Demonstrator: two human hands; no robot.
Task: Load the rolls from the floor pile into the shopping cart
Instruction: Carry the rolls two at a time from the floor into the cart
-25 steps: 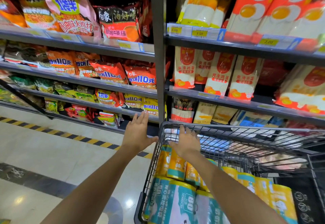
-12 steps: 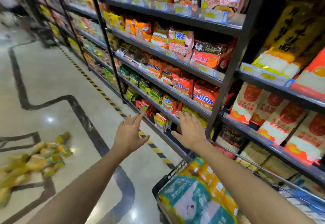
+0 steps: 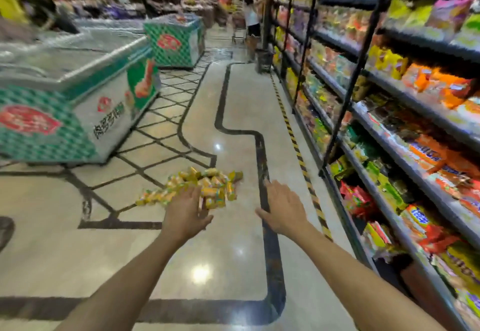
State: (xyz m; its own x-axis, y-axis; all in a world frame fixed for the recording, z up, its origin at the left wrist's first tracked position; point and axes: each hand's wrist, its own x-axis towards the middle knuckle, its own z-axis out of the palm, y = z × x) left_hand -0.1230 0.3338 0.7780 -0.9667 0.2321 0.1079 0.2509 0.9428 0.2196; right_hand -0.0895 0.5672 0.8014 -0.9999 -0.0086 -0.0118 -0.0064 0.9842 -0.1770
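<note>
Item: my left hand (image 3: 187,214), fingers spread, holding nothing. Item: my right hand (image 3: 284,210), fingers spread, holding nothing. Item: pile of yellow rolls (image 3: 207,184), blurred, on the floor (image 3: 241,112) ahead of me, between freezer (image 3: 78,112) and shelves (image 3: 389,128)

Both bare arms (image 3: 135,273) are stretched forward, nearly straight, angling in toward each other. The left hand (image 3: 188,214) is palm-down, its fingers (image 3: 194,193) straight and close together, with the thumb splayed out to the side of them. The right hand (image 3: 284,210) is also palm-down, fingers loosely spread, thumb pointing toward the left fingers. Neither hand holds anything, and the two thumbs are apart.
</note>
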